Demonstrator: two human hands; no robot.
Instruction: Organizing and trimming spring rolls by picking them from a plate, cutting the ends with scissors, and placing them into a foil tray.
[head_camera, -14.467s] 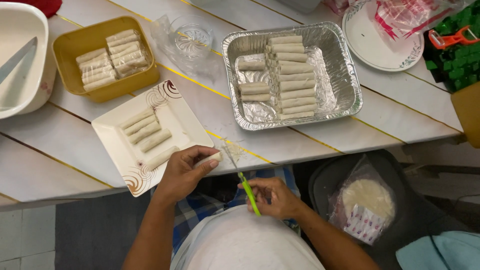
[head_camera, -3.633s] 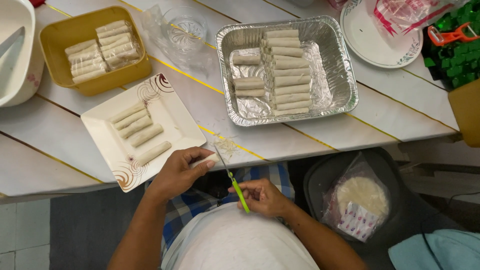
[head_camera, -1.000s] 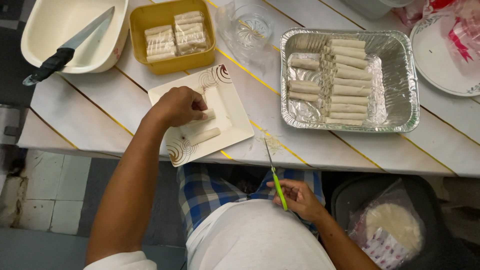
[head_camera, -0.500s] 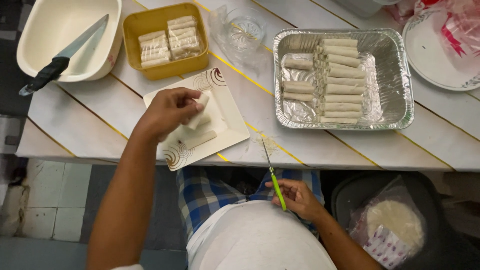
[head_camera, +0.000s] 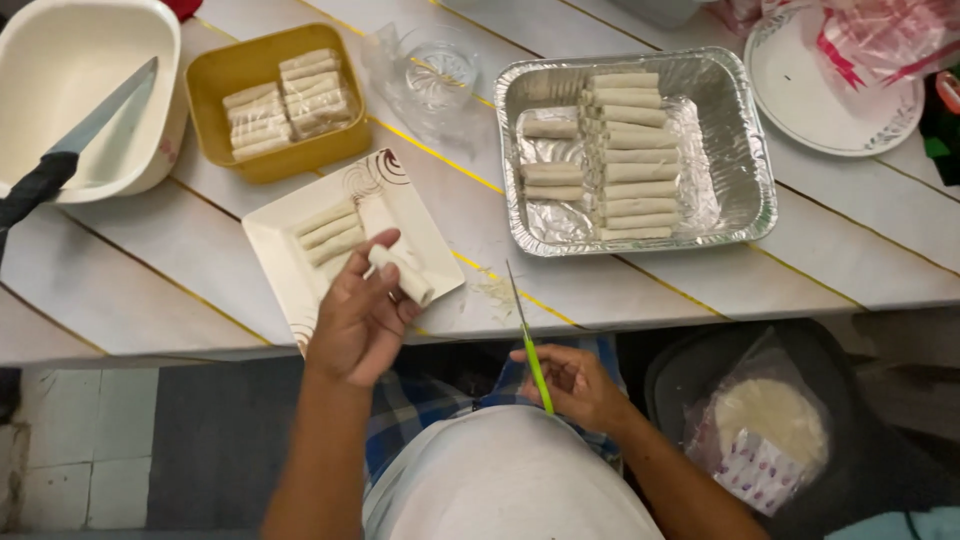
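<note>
My left hand holds a pale rolled wrap just above the near corner of a square white plate that carries several more rolls. My right hand rests near my lap below the table edge and grips green-handled scissors, blades pointing up toward the table. A foil tray with a row of finished rolls lies at the right. A yellow tub of rolls sits at the back left.
A white basin with a black-handled knife stands far left. A clear glass dish sits between tub and tray. A round white plate under plastic bags lies back right. A bag of round wrappers rests on a dark stool.
My left hand reached onto the square plate, took a roll and drew it back toward the plate's near corner. The right hand kept the scissors almost still.
</note>
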